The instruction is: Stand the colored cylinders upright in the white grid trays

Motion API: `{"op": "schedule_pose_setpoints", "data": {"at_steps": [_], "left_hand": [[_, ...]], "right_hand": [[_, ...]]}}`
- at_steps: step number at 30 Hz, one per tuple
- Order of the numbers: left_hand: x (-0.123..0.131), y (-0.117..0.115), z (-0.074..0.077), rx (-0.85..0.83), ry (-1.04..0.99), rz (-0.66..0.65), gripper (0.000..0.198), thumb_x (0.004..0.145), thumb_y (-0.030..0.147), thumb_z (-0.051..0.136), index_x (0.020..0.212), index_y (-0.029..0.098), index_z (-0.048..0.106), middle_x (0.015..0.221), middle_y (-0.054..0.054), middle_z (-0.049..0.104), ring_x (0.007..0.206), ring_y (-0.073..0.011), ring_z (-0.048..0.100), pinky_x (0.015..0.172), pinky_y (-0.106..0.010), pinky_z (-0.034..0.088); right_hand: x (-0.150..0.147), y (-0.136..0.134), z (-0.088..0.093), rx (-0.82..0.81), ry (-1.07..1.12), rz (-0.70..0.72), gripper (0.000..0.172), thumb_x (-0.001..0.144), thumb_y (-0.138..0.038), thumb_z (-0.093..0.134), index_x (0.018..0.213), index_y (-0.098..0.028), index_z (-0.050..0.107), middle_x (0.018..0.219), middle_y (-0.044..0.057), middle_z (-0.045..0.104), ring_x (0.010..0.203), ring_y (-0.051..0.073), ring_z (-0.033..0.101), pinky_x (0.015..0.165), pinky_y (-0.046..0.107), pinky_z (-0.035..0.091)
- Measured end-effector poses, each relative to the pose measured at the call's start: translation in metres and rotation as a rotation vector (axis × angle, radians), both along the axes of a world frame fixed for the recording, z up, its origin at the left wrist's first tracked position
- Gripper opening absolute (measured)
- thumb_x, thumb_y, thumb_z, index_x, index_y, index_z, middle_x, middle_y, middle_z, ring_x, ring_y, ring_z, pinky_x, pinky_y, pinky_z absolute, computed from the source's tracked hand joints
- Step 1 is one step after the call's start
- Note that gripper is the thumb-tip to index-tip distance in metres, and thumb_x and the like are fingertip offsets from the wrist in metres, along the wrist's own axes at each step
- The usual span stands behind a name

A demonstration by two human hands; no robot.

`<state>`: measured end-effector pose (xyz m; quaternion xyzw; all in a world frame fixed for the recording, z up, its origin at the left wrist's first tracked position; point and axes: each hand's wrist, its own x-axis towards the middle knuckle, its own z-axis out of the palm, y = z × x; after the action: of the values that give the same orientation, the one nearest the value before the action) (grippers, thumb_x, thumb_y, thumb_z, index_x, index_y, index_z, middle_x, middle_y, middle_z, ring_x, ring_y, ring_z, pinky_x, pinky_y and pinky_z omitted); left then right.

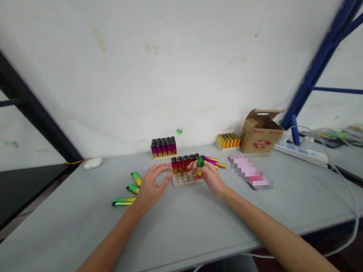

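Note:
A pale tray with rows of holes [182, 180] lies in the middle of the table, its back part filled with red tubes with black tops [180, 165]. My right hand [211, 176] pinches a green-and-yellow tube [200, 162] upright over the tray's right side; fingers partly hide its lower end. At the tray's left edge is my left hand [154, 187], thumb and fingers apart, with nothing visible between them. Several loose green-and-yellow tubes [124, 202] lie left of it. Behind my right hand lie purple-and-yellow tubes [220, 165].
Toward the wall stand a block of purple-and-yellow tubes [164, 148] and a tray of yellow-orange tubes [228, 141]. An open cardboard box [259, 133], a blurred pink phone-shaped item [249, 171] and a power strip [302, 153] are at right. A white case [92, 163] lies left.

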<state>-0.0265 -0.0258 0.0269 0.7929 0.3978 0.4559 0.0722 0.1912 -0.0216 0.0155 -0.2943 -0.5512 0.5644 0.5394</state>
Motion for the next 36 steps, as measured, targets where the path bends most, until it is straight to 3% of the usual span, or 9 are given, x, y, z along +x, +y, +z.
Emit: {"op": "schedule_pose_setpoints", "data": {"at_steps": [3, 5, 10, 16, 28, 36], "left_hand": [[-0.003, 0.003, -0.003, 0.028, 0.035, 0.029, 0.024, 0.090, 0.036, 0.049, 0.092, 0.019, 0.068, 0.098, -0.008, 0.069, 0.095, -0.0213, 0.063, 0.091, -0.038, 0.050], [-0.004, 0.005, -0.006, 0.039, 0.072, 0.039, 0.025, 0.091, 0.035, 0.048, 0.092, 0.020, 0.068, 0.098, -0.008, 0.069, 0.095, -0.0211, 0.063, 0.091, -0.037, 0.050], [-0.004, 0.011, -0.018, -0.016, 0.194, 0.085, 0.025, 0.089, 0.035, 0.048, 0.090, 0.020, 0.068, 0.100, -0.008, 0.068, 0.097, -0.0233, 0.062, 0.093, -0.042, 0.048], [-0.008, 0.018, -0.034, -0.033, 0.262, 0.239, 0.028, 0.084, 0.039, 0.056, 0.103, 0.020, 0.065, 0.110, -0.010, 0.063, 0.109, -0.0281, 0.055, 0.099, -0.049, 0.043], [-0.007, 0.017, -0.037, -0.039, 0.275, 0.192, 0.028, 0.089, 0.038, 0.050, 0.104, 0.020, 0.064, 0.113, -0.010, 0.060, 0.112, -0.0288, 0.053, 0.101, -0.049, 0.042], [-0.009, 0.019, -0.040, -0.032, 0.307, 0.186, 0.030, 0.088, 0.039, 0.052, 0.107, 0.018, 0.063, 0.114, -0.012, 0.060, 0.113, -0.0298, 0.053, 0.101, -0.049, 0.042]], "right_hand": [[0.008, 0.004, 0.009, -0.151, 0.186, 0.046, 0.024, 0.065, -0.024, 0.052, 0.088, -0.020, 0.055, 0.075, 0.002, 0.058, 0.057, 0.013, 0.049, 0.044, 0.022, 0.038], [0.014, 0.004, 0.016, -0.240, 0.260, 0.103, 0.023, 0.067, -0.031, 0.052, 0.087, -0.020, 0.054, 0.065, -0.001, 0.051, 0.049, 0.011, 0.040, 0.040, 0.020, 0.030], [0.023, 0.003, 0.025, -0.408, 0.391, 0.244, 0.044, 0.078, -0.062, 0.044, 0.063, -0.021, 0.041, 0.054, -0.005, 0.032, 0.045, 0.009, 0.028, 0.040, 0.019, 0.021], [0.024, 0.008, 0.019, -0.484, 0.380, 0.327, 0.049, 0.081, -0.060, 0.040, 0.054, -0.022, 0.027, 0.047, -0.009, 0.016, 0.041, 0.007, 0.012, 0.037, 0.019, 0.014], [0.022, 0.009, 0.013, -0.521, 0.319, 0.284, 0.041, 0.081, -0.051, 0.035, 0.052, -0.024, 0.025, 0.043, -0.010, 0.013, 0.040, 0.007, 0.003, 0.035, 0.021, 0.009], [0.015, 0.007, 0.010, -0.528, 0.289, 0.219, 0.035, 0.080, -0.047, 0.036, 0.055, -0.023, 0.028, 0.044, -0.010, 0.015, 0.040, 0.008, 0.006, 0.035, 0.020, 0.008]]}}
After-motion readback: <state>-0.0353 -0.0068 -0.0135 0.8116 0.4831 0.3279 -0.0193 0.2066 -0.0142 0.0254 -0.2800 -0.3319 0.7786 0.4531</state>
